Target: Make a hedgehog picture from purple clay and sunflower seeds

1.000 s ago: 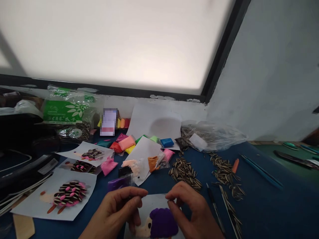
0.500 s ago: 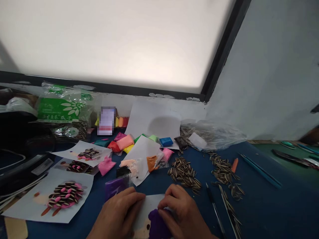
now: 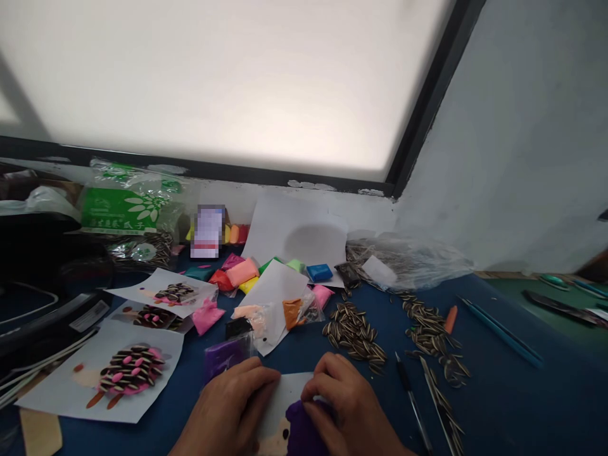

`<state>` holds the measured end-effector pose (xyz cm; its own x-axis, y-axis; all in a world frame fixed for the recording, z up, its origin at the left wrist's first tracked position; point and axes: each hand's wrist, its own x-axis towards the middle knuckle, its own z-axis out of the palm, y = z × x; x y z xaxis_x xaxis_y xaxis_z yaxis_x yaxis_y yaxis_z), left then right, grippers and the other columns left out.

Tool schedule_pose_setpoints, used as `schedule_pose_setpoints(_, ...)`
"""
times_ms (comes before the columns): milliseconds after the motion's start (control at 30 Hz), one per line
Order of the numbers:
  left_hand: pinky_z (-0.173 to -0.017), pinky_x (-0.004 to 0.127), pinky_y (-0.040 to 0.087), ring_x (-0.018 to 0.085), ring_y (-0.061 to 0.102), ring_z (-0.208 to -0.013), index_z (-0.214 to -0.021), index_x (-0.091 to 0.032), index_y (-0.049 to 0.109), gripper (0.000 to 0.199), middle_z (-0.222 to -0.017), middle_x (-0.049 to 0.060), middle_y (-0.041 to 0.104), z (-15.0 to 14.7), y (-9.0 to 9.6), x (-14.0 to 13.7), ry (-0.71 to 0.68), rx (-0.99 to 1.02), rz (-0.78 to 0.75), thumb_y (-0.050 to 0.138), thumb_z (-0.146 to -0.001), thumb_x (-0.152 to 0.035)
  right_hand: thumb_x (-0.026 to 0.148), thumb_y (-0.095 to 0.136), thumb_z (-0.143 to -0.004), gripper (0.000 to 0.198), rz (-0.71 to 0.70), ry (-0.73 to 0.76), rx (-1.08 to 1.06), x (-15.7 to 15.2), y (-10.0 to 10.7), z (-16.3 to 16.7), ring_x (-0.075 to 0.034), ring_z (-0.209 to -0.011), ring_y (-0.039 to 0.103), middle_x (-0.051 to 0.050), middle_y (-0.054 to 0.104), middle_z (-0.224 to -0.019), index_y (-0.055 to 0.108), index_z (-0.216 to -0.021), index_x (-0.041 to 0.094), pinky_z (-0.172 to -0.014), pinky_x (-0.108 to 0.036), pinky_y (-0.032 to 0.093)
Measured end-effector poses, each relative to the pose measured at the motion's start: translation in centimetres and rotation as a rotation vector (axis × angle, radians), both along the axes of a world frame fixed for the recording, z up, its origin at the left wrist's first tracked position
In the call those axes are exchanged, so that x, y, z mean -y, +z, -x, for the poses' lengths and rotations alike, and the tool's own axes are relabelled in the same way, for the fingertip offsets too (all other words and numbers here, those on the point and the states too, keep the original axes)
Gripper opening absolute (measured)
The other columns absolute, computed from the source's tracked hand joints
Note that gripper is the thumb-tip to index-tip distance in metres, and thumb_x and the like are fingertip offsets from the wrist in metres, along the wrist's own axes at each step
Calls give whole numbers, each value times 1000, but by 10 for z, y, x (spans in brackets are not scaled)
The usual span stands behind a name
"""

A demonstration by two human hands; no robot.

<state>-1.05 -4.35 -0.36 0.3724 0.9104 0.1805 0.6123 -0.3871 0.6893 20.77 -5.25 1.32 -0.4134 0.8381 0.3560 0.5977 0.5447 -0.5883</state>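
Observation:
A white sheet of paper point(image 3: 295, 382) lies at the bottom middle, with a flattened piece of purple clay point(image 3: 300, 430) on it. Beside the purple, a pale peach clay shape point(image 3: 273, 445) carries a small black dot. My left hand point(image 3: 228, 405) is closed at the paper's left side, fingers bent over it and thumb near the index finger. On the right, my right hand point(image 3: 344, 405) pinches the upper edge of the purple clay between thumb and fingers. That hand hides the clay's right part, and the frame cuts off its lower part.
Sunflower seeds point(image 3: 354, 332) lie in piles to the right, near a pen point(image 3: 412, 402) and blue tweezers point(image 3: 501, 332). Finished hedgehog pictures point(image 3: 156, 405) lie left. Bagged clay, including a purple packet point(image 3: 225, 354), is behind my hands. A phone point(image 3: 208, 234) leans at the back.
The view has shifted slightly, so the things on the table appear a little further right. Both hands keep nearly the same pose on the paper and purple clay.

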Motion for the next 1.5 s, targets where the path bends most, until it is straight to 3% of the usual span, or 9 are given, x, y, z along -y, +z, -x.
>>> schedule_pose_setpoints(367,-62,25,45,19,68,-72,-95,-23,76,35,-79,3,68,1,0,0,-5,-14,5,42,-99,-28,7,58,-84,15,-115,59,76,1,-6,-1,-19,-75,58,-6,59,-82,69,-83,17,-65,-29,42)
schedule_pose_setpoints(533,-62,24,45,18,68,-71,-96,-23,76,33,-79,3,67,1,1,0,1,4,-2,43,-99,-28,3,57,-74,33,-111,51,137,6,-13,-7,-20,-77,56,-6,59,-87,71,-99,19,-64,-29,40)
schedule_pose_setpoints(667,-62,24,45,18,68,-70,-96,-23,76,34,-79,3,67,1,1,1,1,8,3,43,-99,-30,2,54,-72,37,-161,-17,108,6,-21,-10,-19,-73,53,-5,57,-85,70,-99,22,-61,-29,37)
schedule_pose_setpoints(867,-61,24,45,17,68,-70,-97,-23,76,34,-79,3,68,2,1,0,-4,7,-10,43,-99,-29,0,54,-73,29,-193,52,179,8,-2,-16,-16,-71,51,-3,57,-84,67,-88,21,-61,-26,35)
schedule_pose_setpoints(1000,-58,23,45,17,67,-68,-96,-24,76,32,-78,2,68,2,1,0,-12,15,-26,44,-100,-29,-1,52,-81,30,-266,82,273,9,9,-17,-15,-69,51,-2,56,-81,69,-91,22,-60,-26,34)
schedule_pose_setpoints(1500,-59,23,46,16,68,-68,-93,-24,75,31,-77,2,68,1,1,1,-2,19,-27,45,-99,-28,9,56,-87,22,-402,22,295,8,-5,-9,-16,-64,46,-2,55,-80,70,-94,24,-58,-30,28)
